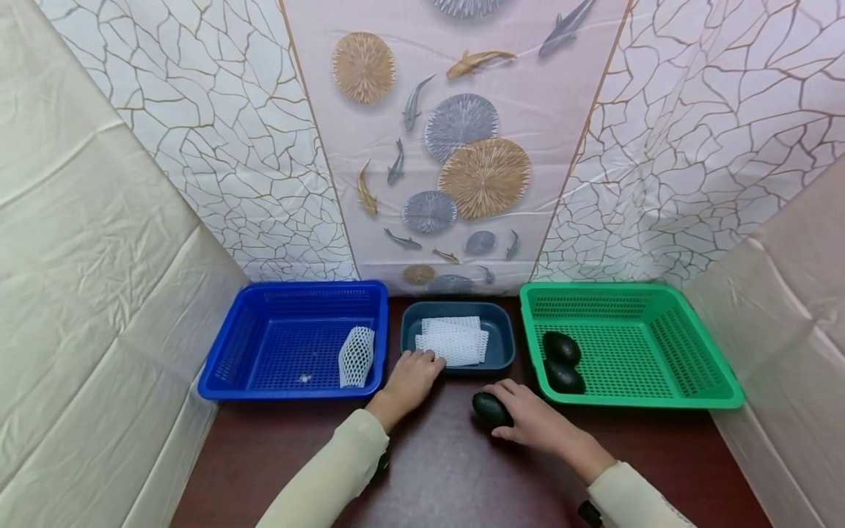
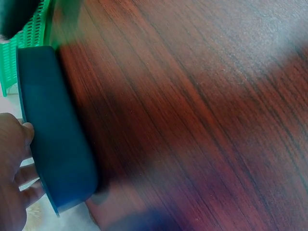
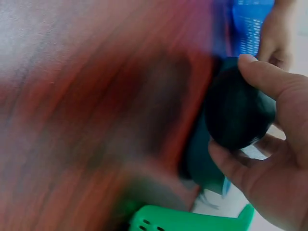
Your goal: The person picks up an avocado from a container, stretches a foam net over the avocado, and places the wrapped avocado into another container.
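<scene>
My right hand (image 1: pixel 531 418) grips a dark avocado (image 1: pixel 491 409) above the table, in front of the small tray. In the right wrist view thumb and fingers curl round this avocado (image 3: pixel 238 108). My left hand (image 1: pixel 412 381) is at the near left rim of the dark teal tray (image 1: pixel 505 359), fingers reaching over it. Its fingertips come right to the edge of the white foam net sleeves (image 1: pixel 452 345) stacked flat inside. From the left wrist, the loosely bent fingers (image 2: pixel 29 132) show along the rim, partly hidden by the tray wall.
Two more avocados (image 1: pixel 561 348) lie at the left side of the green basket (image 1: pixel 709 367) on the right. A blue basket (image 1: pixel 227 367) stands on the left, with a bulging white foam net (image 1: pixel 356 358) in it. Fabric walls (image 1: pixel 119 242) enclose the brown table (image 1: pixel 449 477).
</scene>
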Demonstrator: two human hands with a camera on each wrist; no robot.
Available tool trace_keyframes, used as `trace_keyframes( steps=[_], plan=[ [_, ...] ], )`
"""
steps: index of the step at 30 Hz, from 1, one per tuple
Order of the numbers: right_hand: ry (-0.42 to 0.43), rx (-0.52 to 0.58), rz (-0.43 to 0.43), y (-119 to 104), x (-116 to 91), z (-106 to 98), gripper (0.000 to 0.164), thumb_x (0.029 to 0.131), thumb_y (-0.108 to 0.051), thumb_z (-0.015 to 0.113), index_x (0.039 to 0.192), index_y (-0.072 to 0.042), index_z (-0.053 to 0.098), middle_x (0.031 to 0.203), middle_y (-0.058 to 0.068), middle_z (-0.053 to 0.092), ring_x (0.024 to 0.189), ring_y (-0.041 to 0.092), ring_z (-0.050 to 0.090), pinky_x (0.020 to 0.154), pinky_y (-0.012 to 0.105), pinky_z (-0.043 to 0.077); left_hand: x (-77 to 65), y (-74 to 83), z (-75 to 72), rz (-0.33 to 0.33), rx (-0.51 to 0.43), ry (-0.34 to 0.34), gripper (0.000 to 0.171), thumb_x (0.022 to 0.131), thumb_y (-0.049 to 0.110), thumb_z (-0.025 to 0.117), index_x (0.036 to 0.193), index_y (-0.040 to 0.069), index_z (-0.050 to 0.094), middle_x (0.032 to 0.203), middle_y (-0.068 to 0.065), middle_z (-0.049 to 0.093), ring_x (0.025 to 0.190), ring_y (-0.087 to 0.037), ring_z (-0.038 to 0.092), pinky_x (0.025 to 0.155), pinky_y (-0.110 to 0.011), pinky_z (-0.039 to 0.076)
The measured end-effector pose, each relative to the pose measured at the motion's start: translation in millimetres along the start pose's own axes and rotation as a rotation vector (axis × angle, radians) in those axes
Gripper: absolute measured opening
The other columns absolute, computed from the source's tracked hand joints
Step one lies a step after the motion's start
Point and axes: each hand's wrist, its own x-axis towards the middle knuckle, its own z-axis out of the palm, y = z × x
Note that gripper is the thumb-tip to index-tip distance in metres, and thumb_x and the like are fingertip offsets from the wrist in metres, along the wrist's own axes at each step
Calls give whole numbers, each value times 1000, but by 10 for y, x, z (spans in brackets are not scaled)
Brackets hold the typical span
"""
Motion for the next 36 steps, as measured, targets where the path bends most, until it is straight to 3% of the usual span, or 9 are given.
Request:
trace_keyframes(
  steps=[15,36],
  plan=[
    [-62,-7,194,100,19,264,68,84,-29,87,142,-9,56,130,11,59,119,34,59,98,50,52,-4,-1,-6,3,16,2,16,94,10,72,107,18,71,96,-3,70,84,-21,68,65,-36,51],
    [-99,87,259,81,9,268,81,86,-28,85,153,-9,43,142,17,52,130,34,53,105,52,48,-4,0,14,8,9,21,16,92,10,72,107,18,72,96,-3,70,85,-22,68,66,-37,53]
  ],
)
